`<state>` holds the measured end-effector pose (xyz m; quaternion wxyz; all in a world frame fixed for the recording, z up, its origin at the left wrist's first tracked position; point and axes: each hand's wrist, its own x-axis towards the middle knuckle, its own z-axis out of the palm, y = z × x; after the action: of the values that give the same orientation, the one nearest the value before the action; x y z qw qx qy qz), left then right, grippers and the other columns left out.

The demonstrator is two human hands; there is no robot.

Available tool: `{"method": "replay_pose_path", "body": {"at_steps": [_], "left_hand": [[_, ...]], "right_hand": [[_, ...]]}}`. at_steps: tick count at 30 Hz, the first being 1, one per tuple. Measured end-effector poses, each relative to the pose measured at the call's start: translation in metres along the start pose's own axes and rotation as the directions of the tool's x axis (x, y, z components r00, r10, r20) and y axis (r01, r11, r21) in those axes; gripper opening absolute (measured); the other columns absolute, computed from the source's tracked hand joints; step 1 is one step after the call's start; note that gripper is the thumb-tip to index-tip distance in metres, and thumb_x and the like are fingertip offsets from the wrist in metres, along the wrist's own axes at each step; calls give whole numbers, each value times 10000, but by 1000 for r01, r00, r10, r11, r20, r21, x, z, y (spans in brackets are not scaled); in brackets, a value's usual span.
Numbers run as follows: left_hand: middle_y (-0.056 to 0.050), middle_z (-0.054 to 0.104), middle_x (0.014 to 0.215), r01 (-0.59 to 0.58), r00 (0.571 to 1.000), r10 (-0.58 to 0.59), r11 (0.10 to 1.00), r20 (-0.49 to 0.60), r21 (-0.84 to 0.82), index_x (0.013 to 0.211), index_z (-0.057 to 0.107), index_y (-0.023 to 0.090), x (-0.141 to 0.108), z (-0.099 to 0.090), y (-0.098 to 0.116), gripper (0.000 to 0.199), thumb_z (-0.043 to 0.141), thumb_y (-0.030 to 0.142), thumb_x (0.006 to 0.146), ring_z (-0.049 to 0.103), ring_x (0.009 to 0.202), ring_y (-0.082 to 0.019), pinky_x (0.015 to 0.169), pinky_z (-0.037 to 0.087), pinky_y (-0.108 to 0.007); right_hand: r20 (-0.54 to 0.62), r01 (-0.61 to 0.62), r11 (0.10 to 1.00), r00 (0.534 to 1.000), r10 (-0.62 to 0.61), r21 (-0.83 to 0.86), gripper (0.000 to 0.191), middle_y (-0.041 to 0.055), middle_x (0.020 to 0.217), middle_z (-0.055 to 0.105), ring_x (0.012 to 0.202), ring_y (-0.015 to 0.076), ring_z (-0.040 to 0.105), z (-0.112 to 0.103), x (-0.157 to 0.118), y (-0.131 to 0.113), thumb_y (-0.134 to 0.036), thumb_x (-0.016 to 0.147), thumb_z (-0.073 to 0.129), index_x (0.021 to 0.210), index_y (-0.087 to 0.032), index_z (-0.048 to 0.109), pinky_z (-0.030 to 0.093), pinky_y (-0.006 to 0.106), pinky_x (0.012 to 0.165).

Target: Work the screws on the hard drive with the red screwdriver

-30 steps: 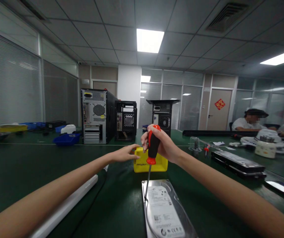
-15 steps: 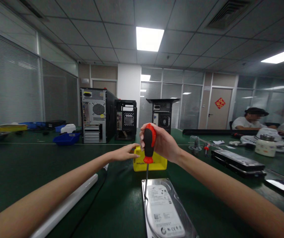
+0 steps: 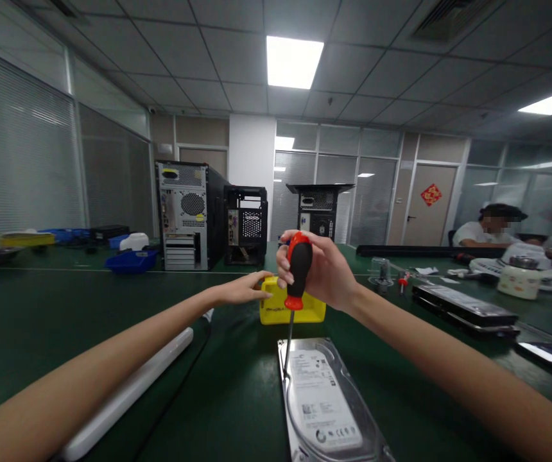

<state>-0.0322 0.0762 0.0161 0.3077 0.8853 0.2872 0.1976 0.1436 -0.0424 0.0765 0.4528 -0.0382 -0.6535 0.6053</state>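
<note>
My right hand (image 3: 327, 273) is wrapped round the red-and-black handle of a screwdriver (image 3: 300, 269), which stands almost upright. Its tip meets a hard drive (image 3: 324, 404) at the left edge of the drive's silver top. The drive lies flat on the green table, label side up, and the picture's bottom edge cuts it off. Behind it stands a small yellow bin (image 3: 293, 314) with tiny dark screws inside. My left hand (image 3: 242, 289) has its fingers and thumb about the bin's left rim; its far fingers are hidden.
A white bar (image 3: 131, 394) and a black cable lie under my left forearm. Stacked hard drives (image 3: 463, 308) and a phone (image 3: 550, 351) are to the right. Computer cases (image 3: 184, 215) stand behind, with a blue tray (image 3: 131, 261) beside them. Two people sit far right.
The screwdriver handle leans slightly more to the right, and my right hand's fingers have shifted around it. The view has tipped a little. My left hand stays at the yellow bin.
</note>
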Motion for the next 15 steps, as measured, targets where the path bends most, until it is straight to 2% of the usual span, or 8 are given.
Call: {"method": "replay_pose_path", "body": {"at_steps": [6,10,15], "left_hand": [[-68,495,1171,3,1000,-2,999,-22,41,1225,395,177,-2,-1,0,570,586,395,734,447,1083,-251,891,370,-340],[-83,438,1264,-12,1000,12,1000,0,-12,1273,356,197,-4,0,1,616,588,390,735,425,1128,-251,919,347,-347],[-91,435,1277,-27,1000,26,1000,-17,-15,1292,338,198,-4,2,1,667,617,372,712,395,1162,-261,951,315,-365]], "right_hand": [[-35,-27,998,999,25,-59,248,15,831,514,666,108,515,-5,1,0,-389,821,448,955,-208,553,434,274,664],[-94,-1,997,996,-7,-82,210,14,831,533,688,104,530,-10,3,3,-363,796,524,925,-201,557,442,261,687],[-91,2,995,996,-10,-95,208,12,796,565,671,109,552,-10,2,2,-353,817,495,962,-207,524,441,261,673]]}}
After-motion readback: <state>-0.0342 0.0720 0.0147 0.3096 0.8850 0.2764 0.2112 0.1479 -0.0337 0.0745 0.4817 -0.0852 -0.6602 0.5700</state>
